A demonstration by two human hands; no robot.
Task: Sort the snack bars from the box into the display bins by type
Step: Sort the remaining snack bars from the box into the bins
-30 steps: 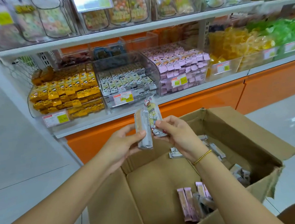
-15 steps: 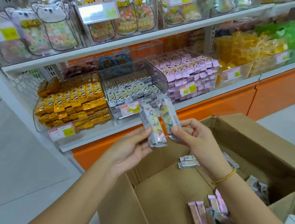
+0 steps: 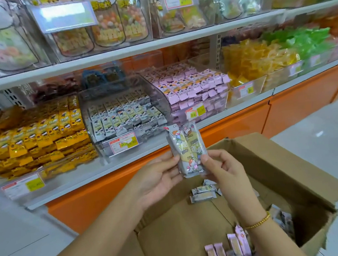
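Note:
Two grey-wrapped snack bars [image 3: 187, 148] stand upright side by side above the open cardboard box [image 3: 286, 170]. My left hand [image 3: 158, 179] holds them from the left at their lower part, and my right hand [image 3: 223, 170] pinches them from the right. More grey bars [image 3: 202, 194] lie at the back of the box floor, and pink bars [image 3: 231, 247] lie near its front. On the lower shelf stand three clear bins: yellow bars [image 3: 38, 139], grey bars [image 3: 122, 115] and pink bars [image 3: 193, 85].
An orange base panel [image 3: 245, 125] runs under the white shelf [image 3: 98, 170]. Bins of yellow and green sweets [image 3: 276, 57] stand at the right, and bagged sweets [image 3: 105, 21] fill the upper shelf. Pale floor [image 3: 16, 233] lies to the left and right of the box.
The two grey bars were apart, one in each hand; now they are pressed together side by side between both hands. The camera has moved closer to the shelf.

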